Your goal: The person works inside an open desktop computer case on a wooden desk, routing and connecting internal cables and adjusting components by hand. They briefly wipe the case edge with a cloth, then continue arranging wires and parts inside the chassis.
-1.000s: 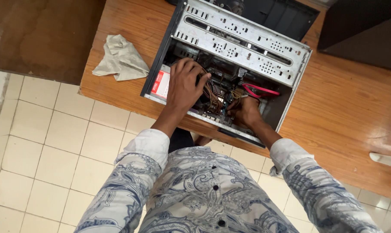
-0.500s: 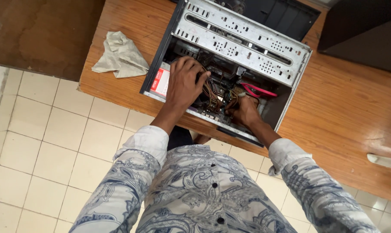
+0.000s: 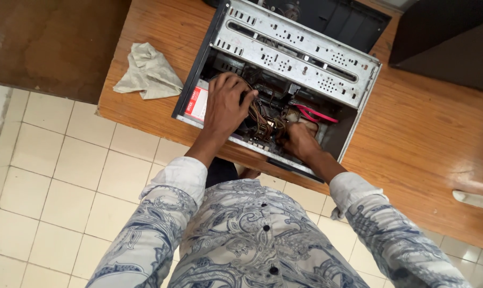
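Both hands were inside the open computer case [image 3: 284, 64], which lay on its side on the wooden bench [image 3: 412, 138]. The left hand [image 3: 226, 106] rested with spread fingers over the bundle of coloured wires [image 3: 262, 120], beside a component with a red and white label [image 3: 197, 102]. The right hand [image 3: 300, 140] was deeper in, just under the red flat cable [image 3: 316, 113]; if its fingers were closed on something, I cannot tell, because they were hidden.

To do this step well, I think the left hand should hold the wires gently aside and not pull, while the right hand works slowly, away from the sharp metal edges of the frame.

A crumpled grey cloth [image 3: 148, 72] lay on the bench, well to the left of the left hand. Below the bench edge, the floor had pale square tiles [image 3: 54, 176]. A dark cabinet [image 3: 444, 42] stood beyond the right hand.
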